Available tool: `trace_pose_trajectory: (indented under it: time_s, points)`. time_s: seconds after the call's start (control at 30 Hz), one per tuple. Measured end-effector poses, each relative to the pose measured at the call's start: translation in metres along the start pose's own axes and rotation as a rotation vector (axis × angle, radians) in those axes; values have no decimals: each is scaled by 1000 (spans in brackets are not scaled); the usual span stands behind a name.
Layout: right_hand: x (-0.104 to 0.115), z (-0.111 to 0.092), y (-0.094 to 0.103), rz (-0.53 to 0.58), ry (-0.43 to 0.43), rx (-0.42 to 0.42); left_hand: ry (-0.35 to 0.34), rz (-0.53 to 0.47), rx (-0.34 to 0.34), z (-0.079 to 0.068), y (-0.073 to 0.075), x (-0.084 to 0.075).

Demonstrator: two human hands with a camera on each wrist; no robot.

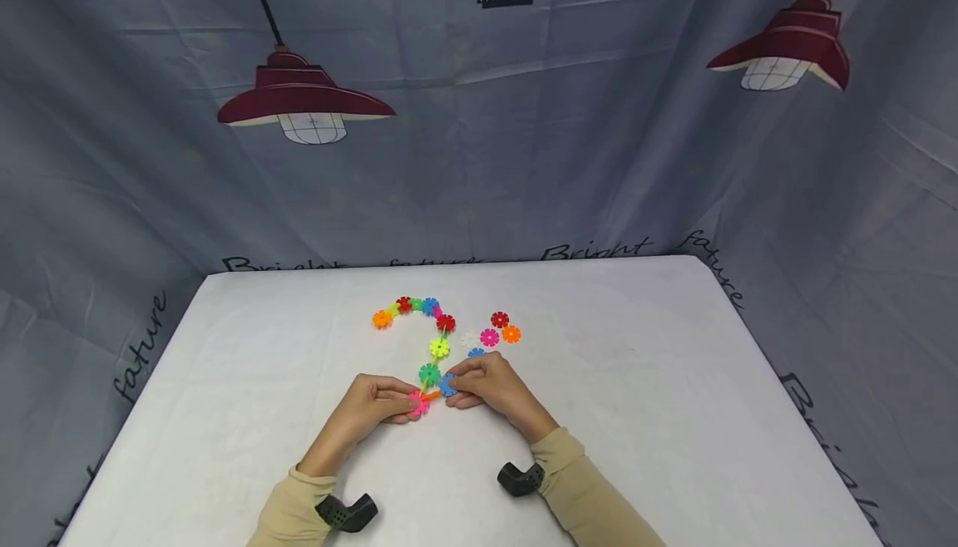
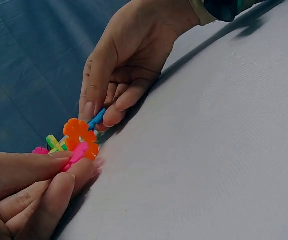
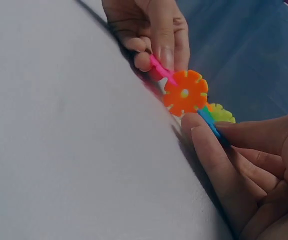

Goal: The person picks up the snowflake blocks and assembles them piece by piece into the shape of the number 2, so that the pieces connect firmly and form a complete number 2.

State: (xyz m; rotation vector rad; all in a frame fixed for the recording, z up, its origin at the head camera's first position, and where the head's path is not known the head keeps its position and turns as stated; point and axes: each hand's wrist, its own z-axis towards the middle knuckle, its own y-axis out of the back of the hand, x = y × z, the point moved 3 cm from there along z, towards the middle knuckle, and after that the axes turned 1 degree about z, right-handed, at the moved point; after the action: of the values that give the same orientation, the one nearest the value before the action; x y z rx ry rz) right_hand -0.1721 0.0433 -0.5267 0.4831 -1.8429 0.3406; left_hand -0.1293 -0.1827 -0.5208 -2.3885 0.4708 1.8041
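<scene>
Notched plastic flower discs are linked into a curved, hook-shaped chain on the white table. At its near end, my left hand (image 1: 377, 401) pinches a pink disc (image 2: 77, 156) between thumb and fingers. Opposite it, my right hand (image 1: 494, 385) pinches a blue disc (image 3: 213, 127) by its edge. Between the two hands stands an orange disc (image 3: 186, 92), its rim meeting the pink disc on one side and the blue one on the other. Just beyond the hands lie a green disc (image 1: 430, 374) and a yellow disc (image 1: 439, 347) of the chain.
Behind my right hand lie several loose discs: a red one (image 1: 500, 319), an orange one, a pink one (image 1: 490, 337), a white one and a partly hidden blue one. The chain's far end finishes in an orange disc (image 1: 382, 319). A printed grey curtain (image 1: 464, 156) hangs behind the table.
</scene>
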Motion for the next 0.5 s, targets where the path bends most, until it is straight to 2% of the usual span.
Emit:
trace_pose_trajectory:
  time_s: [0.2, 0.5]
  points:
    - [-2, 0, 2, -3, -34, -13, 10, -20, -12, 2, 0, 2]
    - [0, 1, -4, 0, -26, 13, 21, -19, -21, 1, 0, 2]
